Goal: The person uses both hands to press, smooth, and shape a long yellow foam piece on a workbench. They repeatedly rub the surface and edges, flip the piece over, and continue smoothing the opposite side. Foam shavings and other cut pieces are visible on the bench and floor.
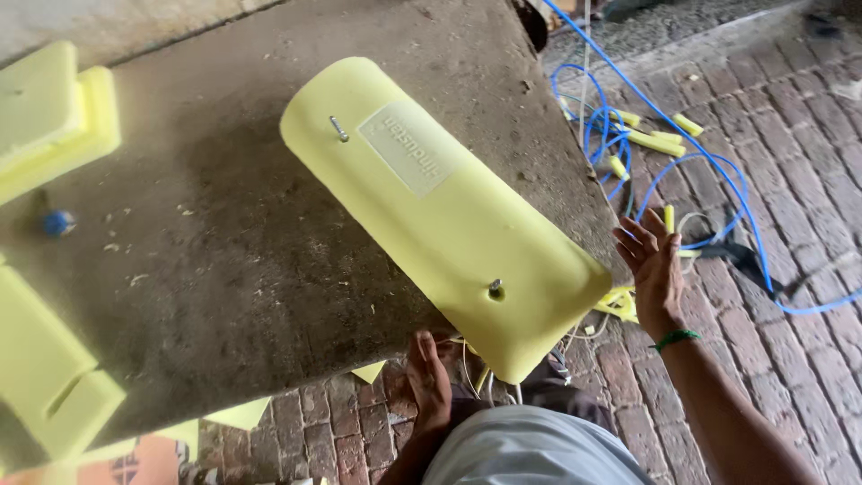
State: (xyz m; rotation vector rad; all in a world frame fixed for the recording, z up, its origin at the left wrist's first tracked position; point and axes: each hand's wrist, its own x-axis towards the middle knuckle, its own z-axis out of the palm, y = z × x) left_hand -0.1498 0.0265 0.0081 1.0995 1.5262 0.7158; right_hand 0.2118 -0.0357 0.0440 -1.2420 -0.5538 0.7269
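- A long pale-yellow foam panel (444, 211) lies slantwise across the middle of the frame on the grey surface (224, 260), its lower end jutting past the edge.
- Two metal bolts (495, 287) stick up from it (one near each end).
- The left hand (429, 377) sits low at centre, just under the panel's overhanging end, fingers loose and holding nothing.
- The right hand (654, 265) hovers at right, open-palmed, near the panel's edge.
- Blue hose (709, 162) loops over the brick floor (790, 341), upper right.

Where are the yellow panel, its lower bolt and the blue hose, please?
yellow panel (449, 224), head view, middle of its face
lower bolt (495, 287), head view, its head
blue hose (718, 166), head view, a curved stretch
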